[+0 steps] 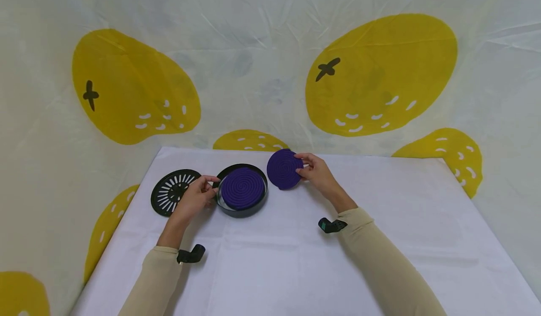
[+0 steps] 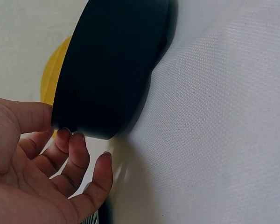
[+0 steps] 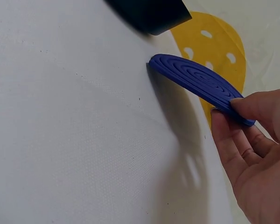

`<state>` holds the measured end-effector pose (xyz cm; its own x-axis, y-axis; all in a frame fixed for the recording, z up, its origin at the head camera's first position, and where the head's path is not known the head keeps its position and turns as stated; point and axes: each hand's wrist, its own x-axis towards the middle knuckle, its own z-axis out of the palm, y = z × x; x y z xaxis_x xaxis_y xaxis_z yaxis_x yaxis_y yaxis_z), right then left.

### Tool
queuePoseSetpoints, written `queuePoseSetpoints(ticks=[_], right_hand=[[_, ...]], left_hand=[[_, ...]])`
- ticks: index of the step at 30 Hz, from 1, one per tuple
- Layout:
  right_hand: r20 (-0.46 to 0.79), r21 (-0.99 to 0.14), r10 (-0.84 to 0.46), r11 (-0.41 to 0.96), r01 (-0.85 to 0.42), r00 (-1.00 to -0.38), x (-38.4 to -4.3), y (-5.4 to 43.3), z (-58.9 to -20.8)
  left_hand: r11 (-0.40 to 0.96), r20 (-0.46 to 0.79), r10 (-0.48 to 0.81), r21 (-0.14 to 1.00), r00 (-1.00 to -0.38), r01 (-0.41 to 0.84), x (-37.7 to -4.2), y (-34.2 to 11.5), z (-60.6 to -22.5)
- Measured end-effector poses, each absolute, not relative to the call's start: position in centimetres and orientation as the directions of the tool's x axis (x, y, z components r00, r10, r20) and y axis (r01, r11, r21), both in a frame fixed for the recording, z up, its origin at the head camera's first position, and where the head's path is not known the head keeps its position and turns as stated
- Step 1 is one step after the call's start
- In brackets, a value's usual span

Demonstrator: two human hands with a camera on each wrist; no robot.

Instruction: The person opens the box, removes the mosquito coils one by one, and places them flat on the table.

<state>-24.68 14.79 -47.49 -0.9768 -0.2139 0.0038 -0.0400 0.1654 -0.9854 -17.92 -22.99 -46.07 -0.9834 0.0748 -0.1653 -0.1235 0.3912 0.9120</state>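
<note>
Pinching one purple mosquito coil (image 1: 284, 169) between thumb and fingers, my right hand (image 1: 319, 177) holds it at a slant near the far edge of the white tablecloth (image 1: 270, 273), just right of the black round tin (image 1: 243, 212). My left hand (image 1: 196, 201) grips that tin by its left rim with thumb and fingertips. A second coil (image 1: 242, 188) sits inside the tin, and the slotted black lid (image 1: 173, 193) lies to the left. I judge the step in hand to be handling my coil apart from the one in the tin; the next move calls for a gentle, even pinch, since a thin spiral could snap. Whether more coils lie beneath the second one I can't make out. My left hand hides part of the lid, the left wrist view crops the tin, and I can't tell whether my coil's far edge touches down.
</note>
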Motion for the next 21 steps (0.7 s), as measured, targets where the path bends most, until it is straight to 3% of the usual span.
queuePoseSetpoints(ticks=[21], right_hand=[[-0.082, -0.901, -0.172, 0.435, -0.001, -0.982, -25.28, 15.71, -48.13]], left_hand=[[0.386, -0.180, 0.069, 0.912, -0.981, -0.140, -18.12, -23.08, -46.24]])
